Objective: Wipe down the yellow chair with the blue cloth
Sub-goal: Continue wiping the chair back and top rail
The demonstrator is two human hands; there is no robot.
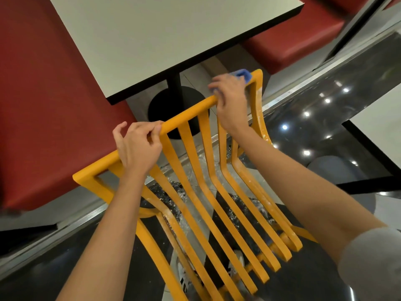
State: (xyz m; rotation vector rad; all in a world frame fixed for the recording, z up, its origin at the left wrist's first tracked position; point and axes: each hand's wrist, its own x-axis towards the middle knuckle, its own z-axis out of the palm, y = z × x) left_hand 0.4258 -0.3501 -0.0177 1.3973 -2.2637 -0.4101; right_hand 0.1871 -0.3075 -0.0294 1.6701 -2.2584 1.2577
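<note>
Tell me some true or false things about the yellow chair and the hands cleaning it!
1. The left hand grips the top rail of the yellow chair. True.
2. The blue cloth is under the left hand. False: it is under the right hand, near the rail's right corner.
3. The chair back has slats. True.
4. The table is red. False: its top is pale; the seats beside it are red.

Both hands grip yellow chair [195, 170] rail; right [231, 92] holds blue cloth [243, 74].
</note>
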